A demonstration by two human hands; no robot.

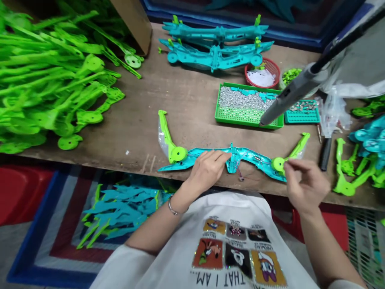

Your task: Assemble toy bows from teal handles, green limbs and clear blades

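Note:
A blue plastic toy bow half lies along the table's front edge, its hollow inside facing up, with thin wires and a small component near its middle. Green arms with round hubs sit at its left and right ends. My left hand is closed over the bow half just left of the centre, fingers bent onto it. Beside the right hub, my right hand is in a pinch, slightly blurred; whatever it holds, if anything, is too small to make out.
Green arms are heaped at left. A green tray of screws, a red basket and a teal tray stand behind the bow. A grey-tipped tool hangs over the screws. Assembled blue bows lie at the back.

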